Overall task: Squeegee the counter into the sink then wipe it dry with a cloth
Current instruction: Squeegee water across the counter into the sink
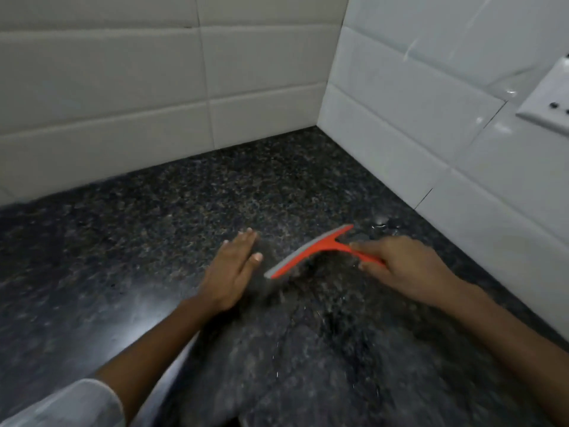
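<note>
I see my right hand [397, 266] wrapped around the handle of an orange plastic squeegee with a grey rubber blade [311, 252]. The thumb lies along the top of the handle, pointing toward the crossbar, and the other fingers [365, 266] curl under it, so the grip is closed on the handle. The blade bar runs diagonally out ahead of those fingertips, its far end toward the corner of the walls and its near end lower and to the left; the blade edge seems to meet the dark speckled granite counter [154, 241], though motion blur keeps me from being sure of contact along its whole length.

My left hand [231, 269] lies flat, palm down, on the counter with the fingers straight and close together, holding nothing. Its thumb tip sits just beside the near end of the blade, not touching it as far as I can tell.

Beyond both sets of fingertips the counter runs back to white rectangular wall tiles [123, 87] that meet in a corner. Past my right knuckles, near the right-hand wall, small bright spots of water [381, 224] glint on the stone. A white switch plate [551, 100] is mounted high on the right wall. A pale sleeve [61, 408] covers my left upper arm at the lower left.
</note>
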